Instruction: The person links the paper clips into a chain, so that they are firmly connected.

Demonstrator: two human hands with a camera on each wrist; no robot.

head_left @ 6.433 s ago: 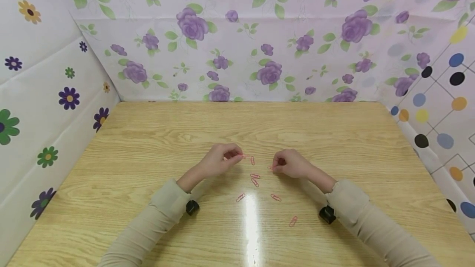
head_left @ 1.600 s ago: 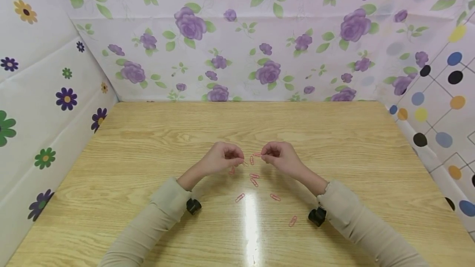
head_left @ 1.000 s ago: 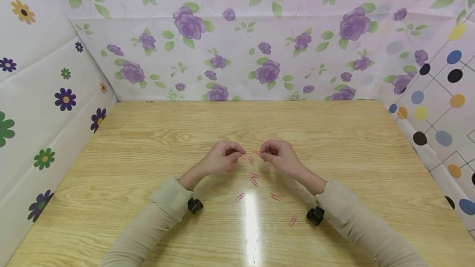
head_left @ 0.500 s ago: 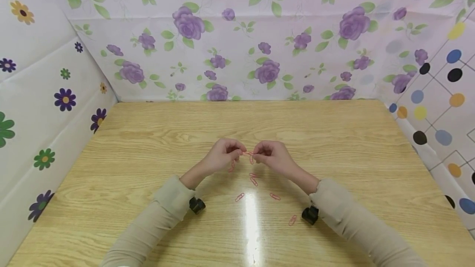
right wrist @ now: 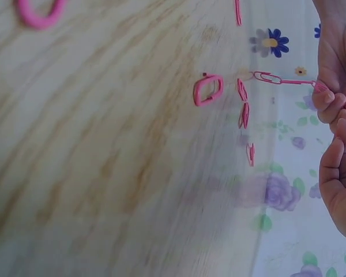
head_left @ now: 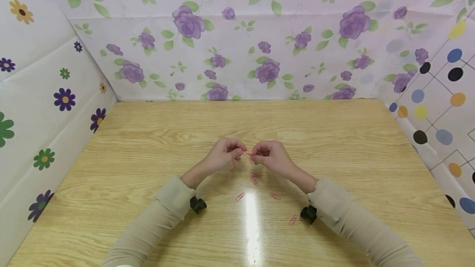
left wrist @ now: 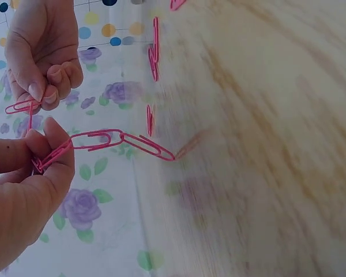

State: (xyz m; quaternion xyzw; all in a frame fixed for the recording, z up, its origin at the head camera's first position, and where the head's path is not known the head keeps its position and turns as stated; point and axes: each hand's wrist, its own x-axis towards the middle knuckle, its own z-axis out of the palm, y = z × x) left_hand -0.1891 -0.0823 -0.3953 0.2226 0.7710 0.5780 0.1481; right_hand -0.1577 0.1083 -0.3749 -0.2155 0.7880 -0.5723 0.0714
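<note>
My left hand point(head_left: 222, 155) pinches a pink paper clip point(left wrist: 56, 151) between thumb and fingertips. A short chain of linked pink paper clips point(left wrist: 122, 137) hangs from it, its lower end close to the tabletop. Facing it, my right hand point(head_left: 273, 158) pinches another pink paper clip point(left wrist: 18, 107) by its end. The fingertips of both hands are nearly together, just above the table. Between them the two clips meet; whether they are hooked together I cannot tell. In the right wrist view, fingers partly hide this meeting point.
Loose pink paper clips lie on the wooden table point(head_left: 167, 143): one pair close together point(head_left: 254, 181), one clip at the left point(head_left: 240, 197), one at the right point(head_left: 275, 196), one nearer the front point(head_left: 292, 220). Another lies behind the right fingertips. Patterned cloth walls point(head_left: 237, 52) enclose the table.
Since the earliest frame, my right hand has moved left with its paper clip until it meets the clip in my left hand. My left hand has risen slightly, the chain hanging below.
</note>
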